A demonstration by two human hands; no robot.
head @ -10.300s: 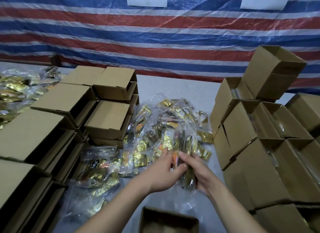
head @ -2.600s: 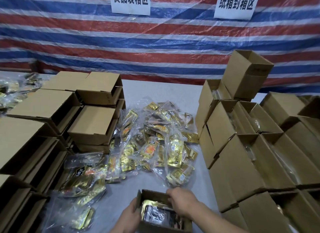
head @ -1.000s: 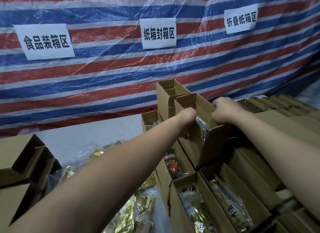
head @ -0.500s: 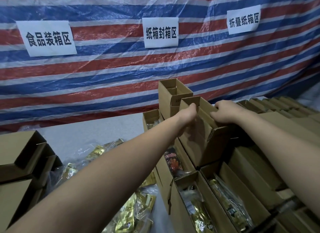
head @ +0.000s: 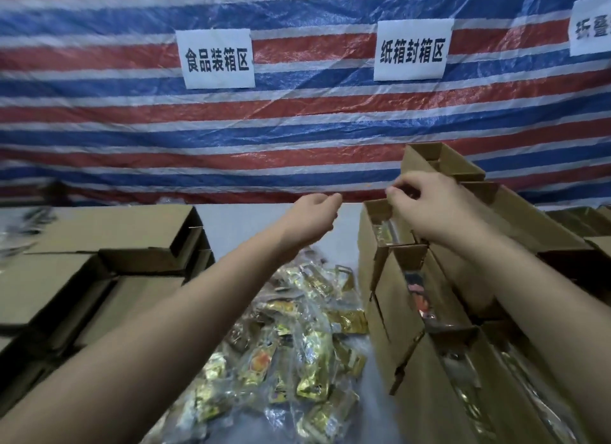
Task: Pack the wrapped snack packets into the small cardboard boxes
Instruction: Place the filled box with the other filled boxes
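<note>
Both hands — left hand [head: 312, 220] and right hand [head: 429, 209] — hover empty, fingers loosely curled, over filled boxes [head: 439, 298] stacked right; many snack packets [head: 297, 338] remain loose on the table [head: 277, 222] — empty boxes [head: 109, 232] wait left.

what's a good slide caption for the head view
Both bare hands raised empty between loose snack packets and filled cardboard boxes.

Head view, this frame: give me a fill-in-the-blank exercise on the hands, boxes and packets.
1. The snack packets lie in a loose pile between the two groups of cardboard ____.
2. The left hand holds ____.
3. The right hand hovers over the boxes on the ____ side.
4. Behind the table hangs a red, white and blue striped ____.

Missing: boxes; nothing; right; tarpaulin
</note>
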